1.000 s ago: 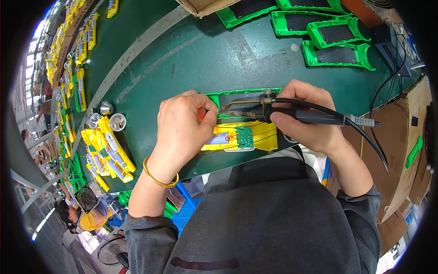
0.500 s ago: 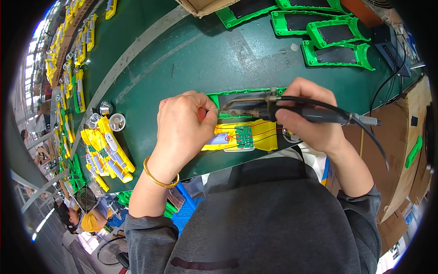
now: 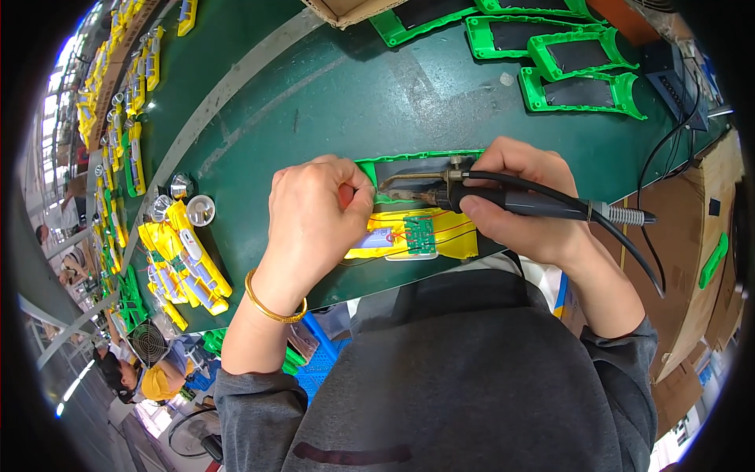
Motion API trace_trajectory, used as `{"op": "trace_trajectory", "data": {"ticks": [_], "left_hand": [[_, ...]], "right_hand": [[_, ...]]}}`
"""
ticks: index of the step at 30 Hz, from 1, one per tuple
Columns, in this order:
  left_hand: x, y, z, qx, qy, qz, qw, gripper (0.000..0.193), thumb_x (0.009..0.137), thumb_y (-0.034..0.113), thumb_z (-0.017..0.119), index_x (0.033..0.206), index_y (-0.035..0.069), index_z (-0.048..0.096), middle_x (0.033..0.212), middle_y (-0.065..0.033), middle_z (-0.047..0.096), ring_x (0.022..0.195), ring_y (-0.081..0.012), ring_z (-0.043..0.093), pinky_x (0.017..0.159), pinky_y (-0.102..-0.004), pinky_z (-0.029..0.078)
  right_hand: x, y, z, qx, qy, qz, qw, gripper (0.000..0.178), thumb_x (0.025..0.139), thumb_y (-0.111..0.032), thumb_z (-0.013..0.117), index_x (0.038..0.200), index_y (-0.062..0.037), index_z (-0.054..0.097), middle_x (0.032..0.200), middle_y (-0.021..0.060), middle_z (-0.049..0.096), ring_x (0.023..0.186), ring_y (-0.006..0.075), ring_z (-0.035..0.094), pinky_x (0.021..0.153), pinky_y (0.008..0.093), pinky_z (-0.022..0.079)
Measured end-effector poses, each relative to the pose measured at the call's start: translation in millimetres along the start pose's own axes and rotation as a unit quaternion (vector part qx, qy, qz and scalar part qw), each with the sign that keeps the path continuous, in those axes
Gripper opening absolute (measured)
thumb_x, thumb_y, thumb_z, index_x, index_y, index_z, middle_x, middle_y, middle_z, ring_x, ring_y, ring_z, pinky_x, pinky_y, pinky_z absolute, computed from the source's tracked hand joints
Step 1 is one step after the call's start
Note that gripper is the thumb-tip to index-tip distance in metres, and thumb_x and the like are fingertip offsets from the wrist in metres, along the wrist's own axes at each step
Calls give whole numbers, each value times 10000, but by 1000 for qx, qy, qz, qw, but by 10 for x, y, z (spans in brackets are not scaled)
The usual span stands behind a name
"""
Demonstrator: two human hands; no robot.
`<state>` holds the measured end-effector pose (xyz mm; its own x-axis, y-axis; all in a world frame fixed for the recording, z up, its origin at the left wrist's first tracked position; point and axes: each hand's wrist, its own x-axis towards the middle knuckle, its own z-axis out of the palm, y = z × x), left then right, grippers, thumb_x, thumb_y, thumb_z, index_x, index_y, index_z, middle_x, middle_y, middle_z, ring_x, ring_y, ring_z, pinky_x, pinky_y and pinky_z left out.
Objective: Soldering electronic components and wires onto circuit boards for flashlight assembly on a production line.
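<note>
The right hand is closed around the handle of the iron, thumb on the near side and fingers on the far side, and the metal tip points to the left. The left hand has its thumb and forefinger near this tip, above the left end of the green shell; whether something is pinched there I cannot tell, because the fingertips are hidden. The shell lies flat on the table, its far rim visible between the two hands. Just on the near side of it, close to the front edge of the table, is the yellow body, with a circuit board and a violet cell. Between these parts and the edge there remains only a narrow strip. On the far side the surface is bare and wide, up to the carton and the other shells at upper right. To the left, a clear space separates the left hand from the yellow units and a round cup. The black cable hangs past the right wrist, outside the table edge.
</note>
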<state>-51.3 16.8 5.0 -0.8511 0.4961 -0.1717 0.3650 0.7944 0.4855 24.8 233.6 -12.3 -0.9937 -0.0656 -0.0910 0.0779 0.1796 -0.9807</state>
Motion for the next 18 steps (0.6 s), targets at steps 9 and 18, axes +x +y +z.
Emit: {"op": "trace_trajectory", "data": {"ticks": [9, 18], "left_hand": [[26, 19, -12, -4, -6, 0, 1000, 67, 681, 61, 603, 628, 22, 611, 589, -110, 583, 545, -284, 576, 580, -378, 459], [65, 130, -75, -9, -62, -73, 995, 72, 713, 47, 630, 726, -24, 633, 646, -100, 581, 555, -165, 552, 548, -296, 444]], "right_hand": [[-158, 89, -278, 166, 77, 38, 982, 130, 766, -5, 668, 815, -26, 550, 721, -6, 582, 659, 43, 534, 559, 197, 405], [-236, 128, -156, 219, 153, 36, 963, 169, 819, -148, 596, 886, -15, 517, 720, 57, 573, 626, 86, 528, 579, 204, 423]]}}
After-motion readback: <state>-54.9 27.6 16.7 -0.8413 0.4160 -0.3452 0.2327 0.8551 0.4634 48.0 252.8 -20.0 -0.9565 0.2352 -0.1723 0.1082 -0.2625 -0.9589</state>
